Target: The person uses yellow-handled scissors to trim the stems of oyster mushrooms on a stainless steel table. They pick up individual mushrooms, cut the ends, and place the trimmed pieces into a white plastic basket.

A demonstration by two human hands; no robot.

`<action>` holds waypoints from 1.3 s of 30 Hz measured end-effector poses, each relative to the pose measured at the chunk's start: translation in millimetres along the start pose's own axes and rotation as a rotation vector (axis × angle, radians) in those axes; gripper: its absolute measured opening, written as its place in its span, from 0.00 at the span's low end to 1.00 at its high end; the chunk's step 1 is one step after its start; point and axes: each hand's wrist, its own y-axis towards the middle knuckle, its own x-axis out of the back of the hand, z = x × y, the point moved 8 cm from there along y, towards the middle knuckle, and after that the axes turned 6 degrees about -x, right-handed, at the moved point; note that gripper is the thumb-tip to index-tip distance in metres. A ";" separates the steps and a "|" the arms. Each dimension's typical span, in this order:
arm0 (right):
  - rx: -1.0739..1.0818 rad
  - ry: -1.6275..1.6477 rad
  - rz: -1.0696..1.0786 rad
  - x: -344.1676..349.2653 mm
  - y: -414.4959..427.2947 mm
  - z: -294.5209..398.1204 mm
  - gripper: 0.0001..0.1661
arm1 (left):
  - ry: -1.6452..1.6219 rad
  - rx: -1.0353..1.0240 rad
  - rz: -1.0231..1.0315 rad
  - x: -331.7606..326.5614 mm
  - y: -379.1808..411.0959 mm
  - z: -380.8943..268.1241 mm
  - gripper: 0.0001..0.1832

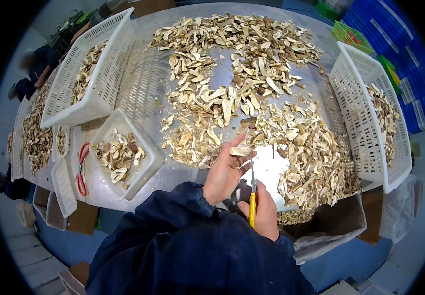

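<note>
My left hand (223,176) holds a pale slice of dried mushroom (240,151) between its fingers, near the front edge of a metal table (177,176). Just right of it, my right hand (264,214) grips a yellow-handled cutting tool (252,202), whose narrow metal blade points away from me and meets the slice's right end. Whether the tool is a knife or scissors I cannot tell. Heaps of dried mushroom slices (306,147) spread beyond and to the right of my hands. A bright patch of table shows beside my right hand.
A white tray (150,162) with mushroom pieces and red-handled scissors (81,169) lie to the left. Tall white perforated baskets (115,73) (360,121) stand at both sides, holding slices. An open lined box (339,221) sits below the right front edge. People in dark clothes are at the far left.
</note>
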 end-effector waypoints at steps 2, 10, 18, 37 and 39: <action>-0.040 0.020 -0.012 -0.2 0.2 -6.2 0.41 | -0.037 0.017 0.024 -4.5 -1.5 0.9 0.29; 0.011 0.066 0.068 -1.5 0.2 4.8 0.40 | -0.100 0.066 0.020 -10.0 -5.8 2.5 0.29; -0.102 0.148 0.121 -5.6 2.5 -1.7 0.26 | 0.069 -0.009 0.058 -4.7 -10.5 -3.8 0.21; -0.111 0.142 0.039 -5.1 2.3 -4.9 0.23 | 0.148 -0.036 0.060 19.4 -2.1 2.2 0.08; -0.104 0.221 0.014 -1.7 3.9 -5.1 0.20 | -0.024 0.066 0.033 26.8 0.9 2.2 0.08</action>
